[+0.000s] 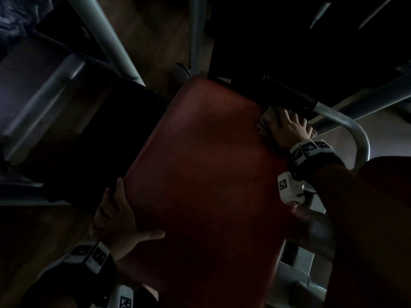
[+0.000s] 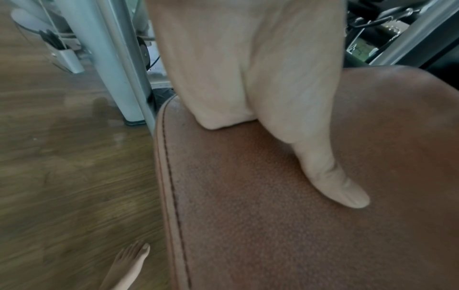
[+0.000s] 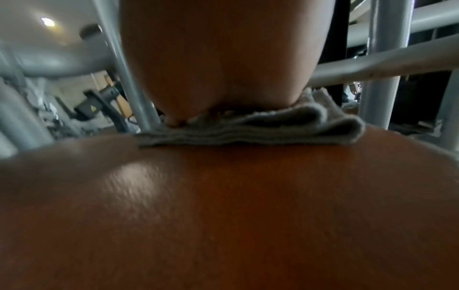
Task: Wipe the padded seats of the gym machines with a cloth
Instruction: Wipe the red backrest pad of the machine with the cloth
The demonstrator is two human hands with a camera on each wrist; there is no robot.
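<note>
On the red seat (image 1: 200, 163), right hand (image 1: 287, 127) presses folded cloth (image 3: 261, 127).

Head view very dim; wrist views blurred.

My right hand (image 1: 287, 127) hides most of the folded grey cloth (image 1: 264, 121) — my left fingers (image 1: 111, 203) wrap under the red-brown padded seat (image 1: 206, 174), out of sight.
</note>
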